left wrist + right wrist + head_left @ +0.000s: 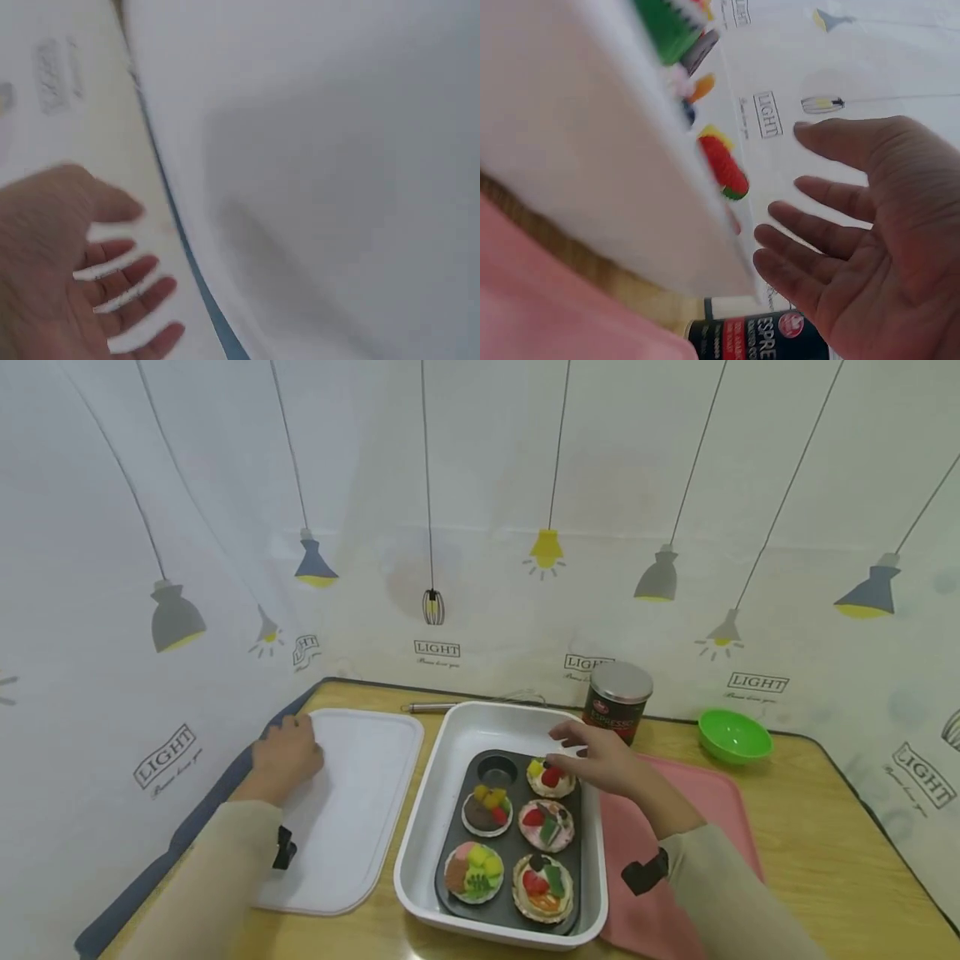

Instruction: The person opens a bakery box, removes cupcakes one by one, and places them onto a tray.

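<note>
My left hand [288,756] hovers at the far-left edge of a white board [360,810], its fingers loosely bent and holding nothing. In the left wrist view the thumb and fingers are spread beside the board. With relaxed, parted fingers, my right hand [600,760] reaches over the right wall of a deep white pan [414,839], close to the back-right fruit tart [550,782]. Inside the pan lies a dark muffin tin [514,852] carrying several fruit-topped tarts; its back-left cup shows a bare bottom. No item sits in my right palm [877,262].
A pink board [720,810] lies right of the pan, partly beneath my right forearm. Behind that hand stands an espresso can [618,697], with a green bowl [735,737] farther right. A whisk [431,707] lies behind the pan. Lamp-printed sheeting [487,485] borders the table.
</note>
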`<state>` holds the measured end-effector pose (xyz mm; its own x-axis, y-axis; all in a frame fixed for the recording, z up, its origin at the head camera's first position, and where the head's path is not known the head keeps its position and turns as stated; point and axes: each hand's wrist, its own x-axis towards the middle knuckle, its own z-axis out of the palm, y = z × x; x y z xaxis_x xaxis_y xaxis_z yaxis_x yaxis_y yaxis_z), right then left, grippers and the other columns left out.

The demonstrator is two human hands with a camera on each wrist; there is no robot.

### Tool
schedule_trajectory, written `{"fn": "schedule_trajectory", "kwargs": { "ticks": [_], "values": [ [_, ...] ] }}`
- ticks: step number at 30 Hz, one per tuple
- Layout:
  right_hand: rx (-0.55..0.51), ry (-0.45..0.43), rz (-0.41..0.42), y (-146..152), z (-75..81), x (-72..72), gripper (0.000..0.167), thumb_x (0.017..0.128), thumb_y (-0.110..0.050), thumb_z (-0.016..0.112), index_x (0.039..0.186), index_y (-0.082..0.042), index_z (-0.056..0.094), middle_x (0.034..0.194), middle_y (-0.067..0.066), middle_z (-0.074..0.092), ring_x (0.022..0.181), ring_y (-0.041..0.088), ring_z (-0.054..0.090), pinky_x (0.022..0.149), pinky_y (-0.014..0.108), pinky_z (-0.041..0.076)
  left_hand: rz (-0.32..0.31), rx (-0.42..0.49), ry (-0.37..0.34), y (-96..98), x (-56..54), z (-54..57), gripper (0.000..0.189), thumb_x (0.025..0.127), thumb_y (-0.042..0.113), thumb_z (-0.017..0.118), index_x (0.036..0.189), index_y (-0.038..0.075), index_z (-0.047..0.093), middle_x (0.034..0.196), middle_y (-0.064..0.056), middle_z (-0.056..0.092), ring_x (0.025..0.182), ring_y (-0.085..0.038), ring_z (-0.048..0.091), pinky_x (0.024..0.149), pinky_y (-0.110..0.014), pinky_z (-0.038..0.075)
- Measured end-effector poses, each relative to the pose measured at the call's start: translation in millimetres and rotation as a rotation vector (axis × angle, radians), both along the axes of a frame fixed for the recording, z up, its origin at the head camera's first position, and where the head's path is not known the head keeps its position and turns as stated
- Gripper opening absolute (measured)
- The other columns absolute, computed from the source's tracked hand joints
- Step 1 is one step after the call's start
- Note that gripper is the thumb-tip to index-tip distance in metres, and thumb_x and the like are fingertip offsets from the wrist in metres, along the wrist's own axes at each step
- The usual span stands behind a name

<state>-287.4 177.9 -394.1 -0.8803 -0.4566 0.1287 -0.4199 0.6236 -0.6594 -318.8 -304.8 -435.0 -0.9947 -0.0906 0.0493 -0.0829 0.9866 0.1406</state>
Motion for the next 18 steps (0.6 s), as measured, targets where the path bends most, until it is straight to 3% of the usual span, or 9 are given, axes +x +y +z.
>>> {"fn": "schedule_trajectory", "kwargs": {
  "ticks": [4, 7, 9, 13, 18],
  "values": [
    [0.082, -0.016, -0.050, 6, -15.8, -0.6, 0.050, 0.096, -0.034, 0.069, 0.134, -0.002, 0.058, 0.130, 0.017, 0.062, 0.122, 0.038, 0.058, 0.099, 0.054, 0.049, -0.212, 0.316, 0.062, 47.1, -11.8, 4.5, 0.052, 0.101, 0.029, 0.056, 0.139, -0.005, 0.045, 0.129, -0.026, 0.053, 0.117, -0.042, 0.056, 0.094, -0.057, 0.048],
    [0.123, 0.001, -0.071, 6, -27.0, -0.4, 0.054, 0.094, -0.039, 0.071, 0.134, -0.005, 0.059, 0.127, 0.012, 0.064, 0.121, 0.035, 0.058, 0.099, 0.054, 0.048, -0.334, 0.569, 0.050, 77.9, -19.0, 3.0, 0.052, 0.102, 0.029, 0.057, 0.143, 0.000, 0.044, 0.135, -0.022, 0.052, 0.122, -0.039, 0.055, 0.099, -0.054, 0.048],
    [0.127, 0.027, -0.063, 6, -33.0, 0.3, 0.056, 0.093, -0.041, 0.072, 0.134, -0.005, 0.059, 0.126, 0.011, 0.064, 0.122, 0.033, 0.057, 0.100, 0.055, 0.047, -0.375, 0.691, 0.028, 94.0, -22.3, 0.0, 0.052, 0.102, 0.029, 0.058, 0.145, 0.002, 0.043, 0.139, -0.020, 0.051, 0.125, -0.037, 0.055, 0.100, -0.052, 0.048],
    [0.123, 0.085, -0.024, 6, -40.1, 0.1, 0.059, 0.091, -0.040, 0.075, 0.133, -0.002, 0.059, 0.123, 0.010, 0.063, 0.119, 0.031, 0.057, 0.101, 0.053, 0.046, -0.405, 0.813, -0.009, 114.0, -26.9, -9.9, 0.053, 0.102, 0.026, 0.060, 0.146, 0.004, 0.041, 0.143, -0.017, 0.050, 0.129, -0.036, 0.053, 0.102, -0.051, 0.048],
    [0.165, 0.189, 0.020, 5, -44.6, -4.0, 0.058, 0.085, -0.032, 0.080, 0.128, 0.002, 0.061, 0.101, 0.003, 0.063, 0.095, 0.022, 0.058, 0.088, 0.045, 0.051, -0.428, 0.937, -0.099, 125.7, -32.5, -24.7, 0.061, 0.102, 0.032, 0.060, 0.155, 0.015, 0.035, 0.156, -0.011, 0.040, 0.139, -0.036, 0.045, 0.109, -0.056, 0.040]
  ]
}}
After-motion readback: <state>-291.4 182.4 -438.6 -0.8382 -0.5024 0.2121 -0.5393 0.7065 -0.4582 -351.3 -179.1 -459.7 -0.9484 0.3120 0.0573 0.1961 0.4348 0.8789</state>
